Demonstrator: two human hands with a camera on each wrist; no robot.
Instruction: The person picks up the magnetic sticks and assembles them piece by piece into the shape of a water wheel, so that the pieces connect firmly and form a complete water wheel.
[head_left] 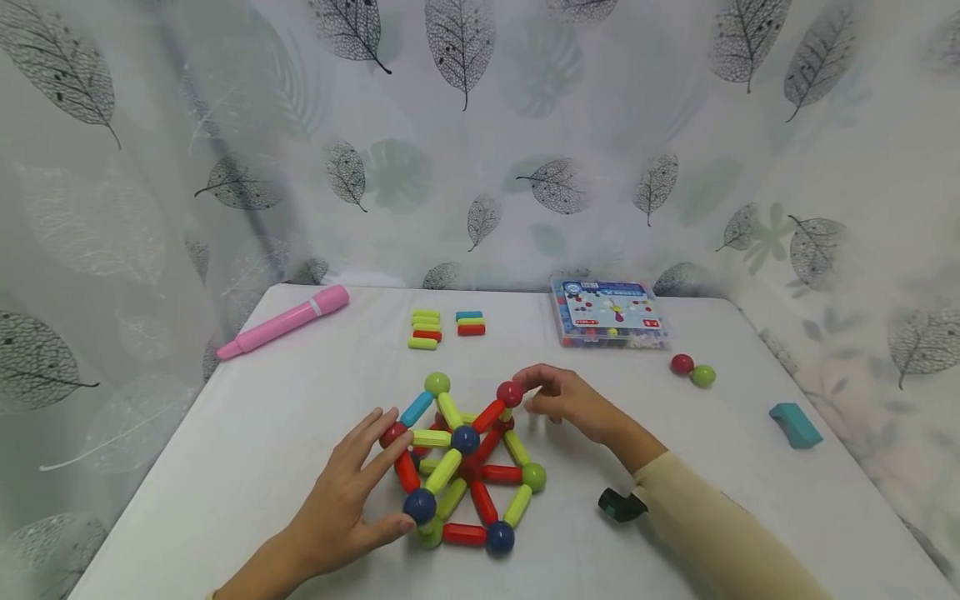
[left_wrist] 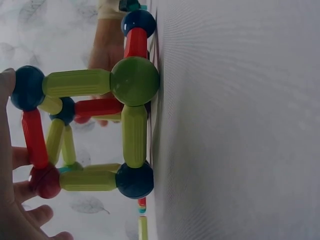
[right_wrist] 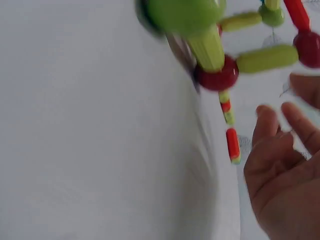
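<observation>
A frame of ball-and-rod building pieces, in red, yellow-green and blue (head_left: pixel 502 474), stands on the white table. My left hand (head_left: pixel 341 504) lies along its left side, fingers spread and fairly straight over a red ball (left_wrist: pixel 45 180). The left thumb touches a blue ball (left_wrist: pixel 27 88) at the upper near corner. At the frame's far right top, my right hand (head_left: pixel 570 402) has loosely bent fingers beside another red ball (head_left: pixel 510 393). In the right wrist view a small gap shows between those fingers and that ball. The left palm is hidden from the head view.
Several short rods (head_left: pixel 426 325) lie in two groups behind the frame. Farther back are a pink tube-shaped stick (head_left: pixel 285 322) and a clear case (head_left: pixel 611 313). To the right lie red and green balls (head_left: pixel 702 376), a teal block (head_left: pixel 796 426) and a dark curved piece (head_left: pixel 621 505) by the right sleeve.
</observation>
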